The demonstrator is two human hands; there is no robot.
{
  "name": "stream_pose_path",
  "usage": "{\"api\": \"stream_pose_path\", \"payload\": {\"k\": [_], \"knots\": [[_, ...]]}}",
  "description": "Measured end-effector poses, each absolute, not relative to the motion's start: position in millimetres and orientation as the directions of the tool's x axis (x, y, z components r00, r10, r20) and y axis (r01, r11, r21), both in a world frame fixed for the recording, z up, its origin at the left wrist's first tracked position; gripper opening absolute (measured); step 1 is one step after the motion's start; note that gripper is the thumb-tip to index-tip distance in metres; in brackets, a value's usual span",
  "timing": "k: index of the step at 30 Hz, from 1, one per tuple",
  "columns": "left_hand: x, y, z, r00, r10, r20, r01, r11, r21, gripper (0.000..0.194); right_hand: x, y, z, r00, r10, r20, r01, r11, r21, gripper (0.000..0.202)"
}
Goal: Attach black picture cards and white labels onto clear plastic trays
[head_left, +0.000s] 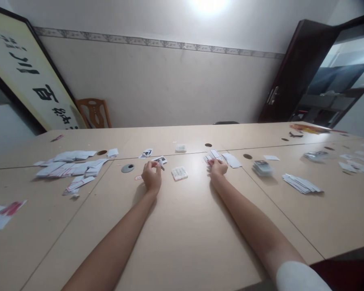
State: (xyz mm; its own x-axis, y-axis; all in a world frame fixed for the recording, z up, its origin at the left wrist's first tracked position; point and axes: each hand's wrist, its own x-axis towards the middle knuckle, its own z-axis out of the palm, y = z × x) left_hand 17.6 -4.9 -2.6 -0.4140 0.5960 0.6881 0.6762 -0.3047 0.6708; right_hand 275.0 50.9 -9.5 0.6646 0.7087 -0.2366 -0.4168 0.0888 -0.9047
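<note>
Two bare forearms stretch forward across a wide, pale beige laminate desk made of several joined panels. The left hand rests on the desk with its fingers curled narrowly around a small dark-and-white card, pinched at the fingertips near the middle of the desk. The right hand lies a little way to the right, fingers bent down onto a small white card with a dark border, touching its near edge; whether it grips the card cannot be told. Between the two hands sits a small clear plastic packet. Toward the left edge of the desk lies a loose spread of white cards. Toward the right edge are a neat dark-topped stack of cards and a fanned row of white cards.
</note>
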Motion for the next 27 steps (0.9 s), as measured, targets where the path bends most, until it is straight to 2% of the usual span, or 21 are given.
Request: {"api": "stream_pose_path", "payload": {"k": [8, 12, 15, 17, 18, 19, 20, 22, 24, 27], "knots": [[20.6, -7.5, -1.9, -0.346, 0.622, 0.703, 0.728, -0.294, 0.619, 0.010, 283.8, 53.2, -13.9, 0.658, 0.704, -0.267, -0.426, 0.056, -0.903, 0.014], [23.6, -10.2, -0.2, -0.326, 0.623, 0.711, 0.747, -0.291, 0.598, 0.010, 282.2, 52.0, -11.4, 0.658, 0.717, -0.228, -0.412, 0.090, -0.907, 0.015], [28.1, -15.4, 1.8, -0.253, 0.620, 0.743, 0.813, -0.280, 0.510, 0.010, 271.8, 45.0, -2.2, 0.620, 0.768, -0.163, -0.378, 0.110, -0.919, 0.011], [32.2, -20.0, 3.4, -0.149, 0.606, 0.781, 0.867, -0.300, 0.398, 0.009, 258.2, 35.3, 7.5, 0.497, 0.862, -0.099, -0.356, 0.099, -0.929, 0.010], [34.3, -22.4, 4.3, -0.086, 0.595, 0.799, 0.886, -0.322, 0.335, 0.009, 249.9, 29.1, 12.6, 0.392, 0.918, -0.064, -0.343, 0.081, -0.936, 0.010], [36.4, -24.6, 5.1, -0.020, 0.582, 0.813, 0.897, -0.349, 0.272, 0.009, 241.1, 22.4, 17.6, 0.213, 0.977, -0.020, -0.311, 0.049, -0.949, 0.009], [38.3, -26.7, 5.9, 0.045, 0.567, 0.822, 0.901, -0.379, 0.212, 0.010, 232.2, 15.5, 22.0, 0.044, 0.999, -0.013, -0.271, -0.001, -0.963, 0.011], [41.2, -30.2, 7.1, 0.170, 0.536, 0.827, 0.892, -0.441, 0.103, 0.012, 216.1, 2.7, 28.4, -0.180, 0.981, -0.071, -0.205, -0.108, -0.973, 0.022], [43.0, -32.8, 7.6, 0.267, 0.508, 0.819, 0.871, -0.491, 0.021, 0.013, 204.4, -7.0, 31.5, -0.268, 0.957, -0.114, -0.197, -0.170, -0.965, 0.032], [44.3, -35.0, 7.7, 0.341, 0.482, 0.808, 0.848, -0.528, -0.043, 0.015, 196.5, -14.5, 32.5, -0.262, 0.958, -0.119, -0.201, -0.174, -0.964, 0.036]]}}
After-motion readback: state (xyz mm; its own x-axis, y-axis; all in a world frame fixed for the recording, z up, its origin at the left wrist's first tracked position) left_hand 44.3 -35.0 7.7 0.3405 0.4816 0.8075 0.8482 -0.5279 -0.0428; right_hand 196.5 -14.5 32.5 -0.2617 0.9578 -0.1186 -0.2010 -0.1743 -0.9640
